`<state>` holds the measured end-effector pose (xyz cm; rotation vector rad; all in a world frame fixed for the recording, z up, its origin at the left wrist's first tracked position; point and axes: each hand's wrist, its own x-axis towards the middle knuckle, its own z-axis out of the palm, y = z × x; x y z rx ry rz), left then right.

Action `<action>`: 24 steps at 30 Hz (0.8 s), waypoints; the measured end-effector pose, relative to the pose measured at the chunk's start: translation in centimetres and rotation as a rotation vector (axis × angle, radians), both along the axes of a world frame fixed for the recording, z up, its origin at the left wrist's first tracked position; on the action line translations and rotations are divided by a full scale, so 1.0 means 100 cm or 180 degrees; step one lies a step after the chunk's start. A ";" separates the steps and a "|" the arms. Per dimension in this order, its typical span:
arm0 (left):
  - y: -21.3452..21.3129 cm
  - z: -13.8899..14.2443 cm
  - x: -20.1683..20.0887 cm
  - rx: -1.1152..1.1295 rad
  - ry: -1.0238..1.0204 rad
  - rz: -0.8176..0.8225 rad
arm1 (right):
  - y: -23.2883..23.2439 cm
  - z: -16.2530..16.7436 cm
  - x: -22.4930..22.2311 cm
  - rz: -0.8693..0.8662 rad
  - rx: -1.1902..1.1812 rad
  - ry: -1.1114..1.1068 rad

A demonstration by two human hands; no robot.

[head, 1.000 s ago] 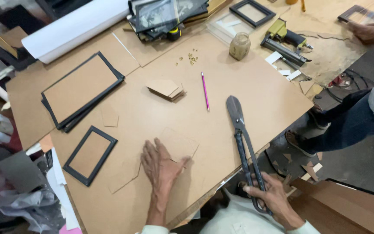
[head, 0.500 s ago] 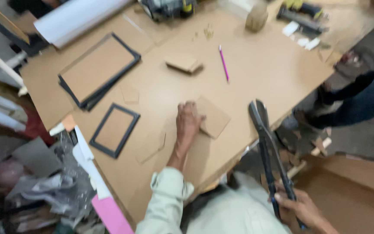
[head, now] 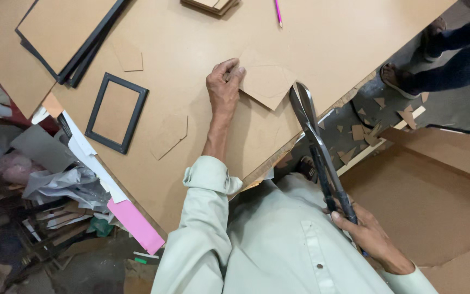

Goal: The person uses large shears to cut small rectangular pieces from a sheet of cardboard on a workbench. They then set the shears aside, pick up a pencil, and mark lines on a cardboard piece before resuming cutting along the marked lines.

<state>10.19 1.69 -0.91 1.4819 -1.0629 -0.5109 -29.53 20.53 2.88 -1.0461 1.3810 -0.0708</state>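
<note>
My left hand (head: 223, 87) rests on the brown board tabletop (head: 322, 43), fingers pinching the edge of a cut brown board piece (head: 267, 81) that lies flat near the table's edge. My right hand (head: 368, 234) grips the handles of long metal shears (head: 315, 139), held off the table beside my body. The shears' blades point up toward the board piece, their tip close to its right corner.
A small black frame (head: 116, 112) and a stack of larger black frames (head: 66, 38) lie left of my hand. A pink pencil (head: 278, 12) and small board pieces (head: 209, 4) sit at the top. Another person's foot (head: 395, 76) stands by board scraps on the floor.
The view has swung down and closer. My left hand slid up onto the board piece's edge. The shears have come in toward the piece, my right hand still on the handles.
</note>
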 end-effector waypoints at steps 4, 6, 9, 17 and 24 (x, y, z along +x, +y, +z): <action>0.001 -0.005 -0.008 0.0252 0.0112 -0.0074 | -0.007 -0.002 0.012 0.0026 -0.0074 0.0038; 0.002 -0.006 -0.010 0.0173 0.0199 -0.0106 | -0.009 0.001 0.019 -0.0118 -0.0008 -0.0093; 0.002 -0.006 -0.010 0.0237 0.0296 -0.0088 | -0.012 0.004 0.029 -0.0114 -0.0017 -0.0028; 0.002 -0.006 -0.012 0.0231 0.0132 -0.0079 | -0.012 0.003 0.034 -0.0050 -0.0210 0.0083; 0.004 -0.009 -0.012 0.0243 0.0038 -0.0109 | -0.010 0.000 0.041 -0.0132 -0.0224 0.0041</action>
